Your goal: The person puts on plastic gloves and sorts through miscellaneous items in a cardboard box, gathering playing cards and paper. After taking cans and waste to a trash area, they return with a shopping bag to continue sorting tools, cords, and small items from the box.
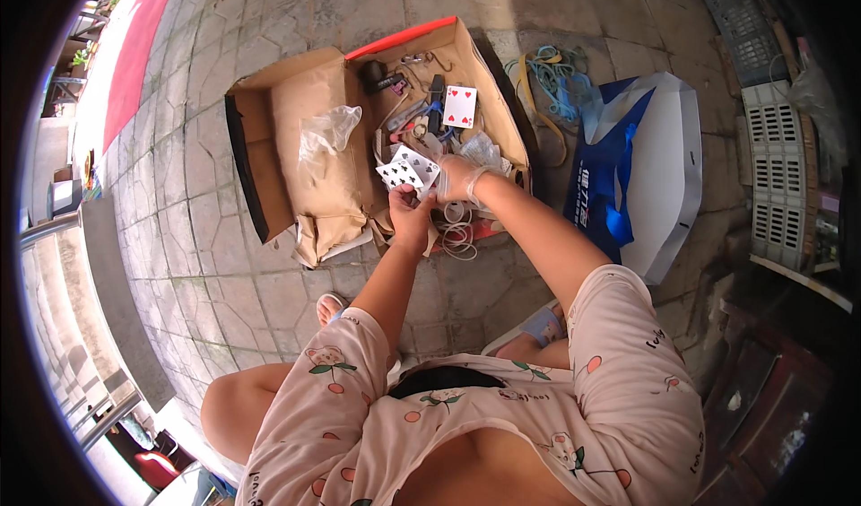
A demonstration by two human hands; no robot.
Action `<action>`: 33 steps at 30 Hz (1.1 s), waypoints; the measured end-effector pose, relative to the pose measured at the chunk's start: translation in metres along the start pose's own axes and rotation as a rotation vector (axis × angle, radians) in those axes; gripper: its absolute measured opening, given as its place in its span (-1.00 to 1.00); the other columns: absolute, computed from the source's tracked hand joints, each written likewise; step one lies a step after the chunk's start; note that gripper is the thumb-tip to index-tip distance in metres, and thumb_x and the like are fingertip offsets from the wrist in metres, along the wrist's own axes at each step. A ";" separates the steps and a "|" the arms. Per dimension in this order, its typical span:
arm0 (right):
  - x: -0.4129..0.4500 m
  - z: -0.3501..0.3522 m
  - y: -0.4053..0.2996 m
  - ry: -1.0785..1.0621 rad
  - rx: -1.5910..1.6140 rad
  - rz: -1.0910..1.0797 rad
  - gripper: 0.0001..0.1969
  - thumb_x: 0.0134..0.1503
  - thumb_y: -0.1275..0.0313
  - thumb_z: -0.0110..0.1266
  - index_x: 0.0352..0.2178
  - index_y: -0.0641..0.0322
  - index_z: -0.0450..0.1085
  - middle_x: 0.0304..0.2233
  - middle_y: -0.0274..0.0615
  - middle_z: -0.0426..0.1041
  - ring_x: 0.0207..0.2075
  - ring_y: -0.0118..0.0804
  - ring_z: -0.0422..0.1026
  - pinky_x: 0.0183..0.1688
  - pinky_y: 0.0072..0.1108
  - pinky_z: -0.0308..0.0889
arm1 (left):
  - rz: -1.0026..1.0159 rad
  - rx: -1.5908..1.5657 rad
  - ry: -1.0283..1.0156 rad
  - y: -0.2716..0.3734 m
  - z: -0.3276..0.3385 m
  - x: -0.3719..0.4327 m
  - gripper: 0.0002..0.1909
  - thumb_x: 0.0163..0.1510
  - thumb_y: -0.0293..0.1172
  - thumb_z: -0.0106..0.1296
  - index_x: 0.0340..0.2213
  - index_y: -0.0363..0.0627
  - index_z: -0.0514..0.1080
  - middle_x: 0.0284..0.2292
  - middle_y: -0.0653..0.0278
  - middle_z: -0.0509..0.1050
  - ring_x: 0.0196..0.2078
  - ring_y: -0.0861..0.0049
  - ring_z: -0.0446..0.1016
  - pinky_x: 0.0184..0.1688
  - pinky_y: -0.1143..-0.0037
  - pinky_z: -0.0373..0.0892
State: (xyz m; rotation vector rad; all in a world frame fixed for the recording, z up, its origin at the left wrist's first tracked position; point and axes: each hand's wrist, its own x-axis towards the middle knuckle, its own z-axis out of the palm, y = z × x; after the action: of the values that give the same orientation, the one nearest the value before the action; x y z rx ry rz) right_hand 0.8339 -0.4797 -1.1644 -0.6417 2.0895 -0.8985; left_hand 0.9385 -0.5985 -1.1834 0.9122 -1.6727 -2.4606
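Observation:
My left hand (410, 218) grips playing cards at their lower edge, over the near part of an open cardboard box (494, 89). A clubs card (399, 173) lies over a spades card (426, 168), both face up. My right hand (460, 176), in a clear plastic glove, is at the right edge of these cards; whether its fingers hold them I cannot tell. Farther in, a four of hearts (461, 106) lies face up on mixed small items. A coiled white cable (459, 233) hangs at the box's near side.
The box's lid (306, 89) lies open at left with a crumpled clear plastic bag (329, 130). Right of the box are tangled blue cord (555, 89), a yellow strap (538, 109) and a blue-and-white bag (656, 169). Plastic crates (773, 169) stand at far right.

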 end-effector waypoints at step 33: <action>-0.067 -0.142 -0.056 0.423 0.999 -0.111 -0.70 0.07 0.40 -0.10 -0.17 0.37 0.27 -0.25 -0.21 0.38 -0.25 -0.43 0.37 -0.15 -0.59 0.26 | 0.620 0.956 0.452 0.062 -0.004 -0.010 -0.56 -0.24 -0.50 0.08 -0.27 -0.33 0.19 -0.36 0.07 0.26 -0.29 0.33 0.25 -0.21 0.48 0.20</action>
State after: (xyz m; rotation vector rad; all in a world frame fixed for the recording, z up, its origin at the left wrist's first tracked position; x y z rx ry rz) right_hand 0.7676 -0.4144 -1.0258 -0.0188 1.6121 -2.0573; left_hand 0.9312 -0.6245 -1.1269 0.7105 -2.4180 -0.9359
